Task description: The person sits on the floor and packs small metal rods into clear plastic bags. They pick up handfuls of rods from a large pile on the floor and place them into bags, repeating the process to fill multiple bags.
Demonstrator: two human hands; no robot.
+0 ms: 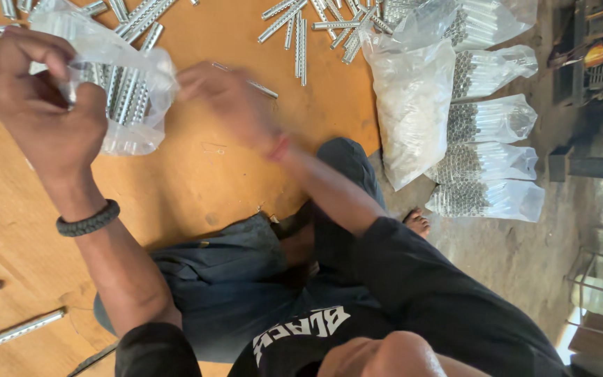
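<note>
Over the orange board (197, 174), the left hand (40, 105) grips a clear plastic bag (123, 91) by its mouth, fingers curled and pinching the film, apparently to keep it hanging open. Perforated metal tubes (127, 87) stand bundled inside, just beside those fingers. The right hand (228, 101) (blurred) sits near the bag's far edge; whether its fingers pinch anything I cannot tell. Filled bags (486, 150) lie stacked well apart

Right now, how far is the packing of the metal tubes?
Done: five filled clear bags lie stacked at the right. In hand: the left hand holds a partly filled bag open, and the right hand is at its mouth. Left: loose tubes on the orange board.
</note>
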